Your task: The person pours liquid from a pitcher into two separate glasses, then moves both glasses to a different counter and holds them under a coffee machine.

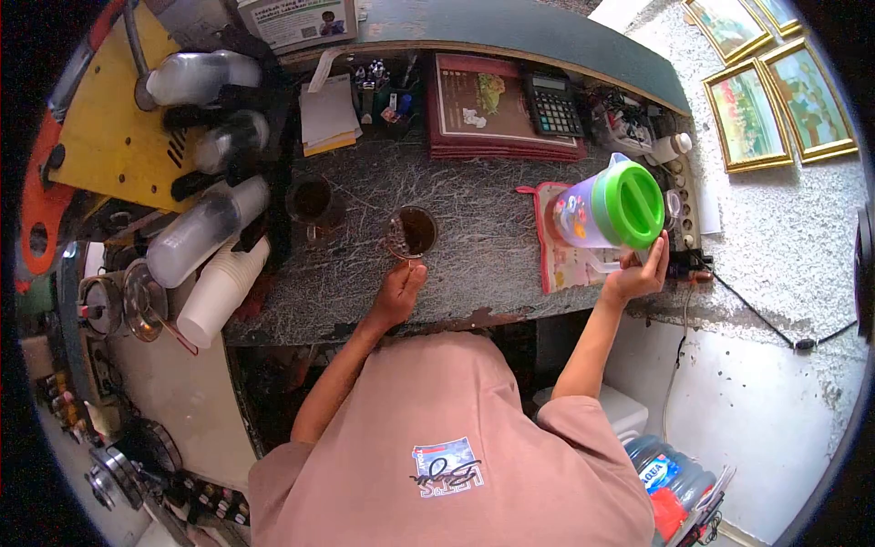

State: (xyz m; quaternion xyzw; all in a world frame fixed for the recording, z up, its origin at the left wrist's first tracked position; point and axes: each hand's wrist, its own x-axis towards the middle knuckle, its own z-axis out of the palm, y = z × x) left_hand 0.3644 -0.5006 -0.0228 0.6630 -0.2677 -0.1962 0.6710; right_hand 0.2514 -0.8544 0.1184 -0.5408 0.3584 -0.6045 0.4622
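My left hand is closed on the handle of a clear glass mug of dark brown drink, over the dark, scratched countertop. To its left stands a second glass mug with a dark drink in it. On the right, my right hand is wrapped at the handle of a plastic pitcher with a bright green lid. Part of the handle is hidden behind the fingers. A pink-edged cloth lies under the pitcher.
Stacked maroon menus and a calculator lie at the back. Notepaper is to their left. White cups and clear cups lie stacked in a holder at left. A power strip runs along the right edge.
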